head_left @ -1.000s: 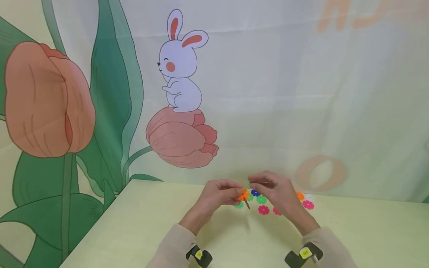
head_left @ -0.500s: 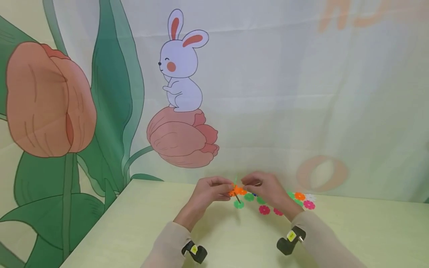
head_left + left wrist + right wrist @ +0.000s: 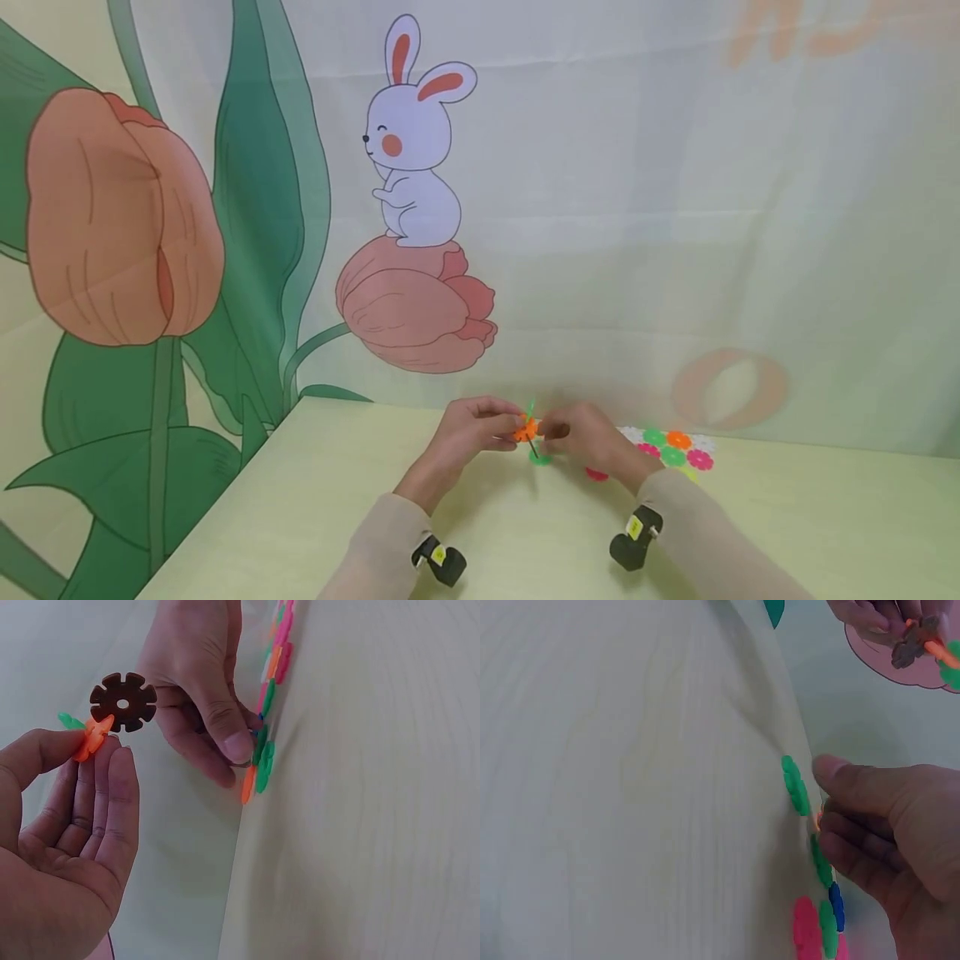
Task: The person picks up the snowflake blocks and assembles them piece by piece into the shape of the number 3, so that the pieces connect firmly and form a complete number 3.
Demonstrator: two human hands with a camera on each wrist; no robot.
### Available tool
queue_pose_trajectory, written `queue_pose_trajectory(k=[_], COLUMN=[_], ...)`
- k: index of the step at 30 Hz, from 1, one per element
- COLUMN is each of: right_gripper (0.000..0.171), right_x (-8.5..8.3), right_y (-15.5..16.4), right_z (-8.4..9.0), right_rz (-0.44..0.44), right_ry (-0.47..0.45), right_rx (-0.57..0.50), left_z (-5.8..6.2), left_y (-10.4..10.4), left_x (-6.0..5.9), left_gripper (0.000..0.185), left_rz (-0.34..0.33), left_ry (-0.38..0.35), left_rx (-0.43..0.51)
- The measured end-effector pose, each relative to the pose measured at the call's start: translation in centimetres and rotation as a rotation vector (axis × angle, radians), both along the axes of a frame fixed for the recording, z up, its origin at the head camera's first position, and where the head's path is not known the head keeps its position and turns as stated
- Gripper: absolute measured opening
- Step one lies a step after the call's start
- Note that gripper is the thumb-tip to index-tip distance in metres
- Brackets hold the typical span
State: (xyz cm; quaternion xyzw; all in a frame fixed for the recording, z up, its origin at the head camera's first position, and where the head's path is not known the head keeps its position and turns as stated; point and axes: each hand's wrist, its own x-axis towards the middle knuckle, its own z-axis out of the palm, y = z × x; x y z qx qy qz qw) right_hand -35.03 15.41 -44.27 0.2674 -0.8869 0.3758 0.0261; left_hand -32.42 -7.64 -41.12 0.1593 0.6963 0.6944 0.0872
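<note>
On the pale table (image 3: pixel 315 517), nearest the person, the left hand (image 3: pixel 468 429) pinches a small cluster of joined discs: an orange disc (image 3: pixel 93 736) in its grip, with a brown disc (image 3: pixel 124 701) slotted on and a green disc (image 3: pixel 70 720) behind. Just beside it, the right hand (image 3: pixel 588 439) curls down over the loose discs on the table (image 3: pixel 264 754); thumb and fingers close on an orange piece, though whether it is gripped cannot be told. Farther right lies the row of pink, green and orange discs (image 3: pixel 675 450). Beyond hangs a rabbit backdrop (image 3: pixel 412 142).
</note>
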Motion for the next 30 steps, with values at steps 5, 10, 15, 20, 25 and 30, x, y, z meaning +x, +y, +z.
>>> queue_pose_trajectory(k=[5,10,15,20,25,30], right_gripper=[0.018,0.016,0.021,0.025,0.015,0.009], right_x=[0.0,0.2,0.7,1.5,2.6,3.9], right_y=[-0.1,-0.2,-0.4,-0.5,-0.1,0.7], right_z=[-0.1,0.1,0.2,0.1,0.3,1.1], right_rz=[0.002,-0.04,-0.077,-0.132,-0.131,-0.169], right_ry=[0.013,-0.039,-0.066,-0.07,-0.075,-0.11], right_rx=[0.085,0.109,0.096,0.045,-0.016,-0.13], left_z=[-0.2,-0.1,-0.1,-0.1,0.0,0.1], left_y=[0.0,0.1,0.2,0.3,0.6,1.1], left_x=[-0.1,-0.1,0.0,0.2,0.5,0.8], left_gripper=[0.018,0.018,0.018,0.018,0.019,0.019], left_rz=[0.002,0.006,0.003,-0.009,-0.018,-0.028], left_ry=[-0.003,-0.006,0.0,0.008,0.017,0.038], left_rx=[-0.008,-0.006,-0.008,-0.009,-0.018,-0.03])
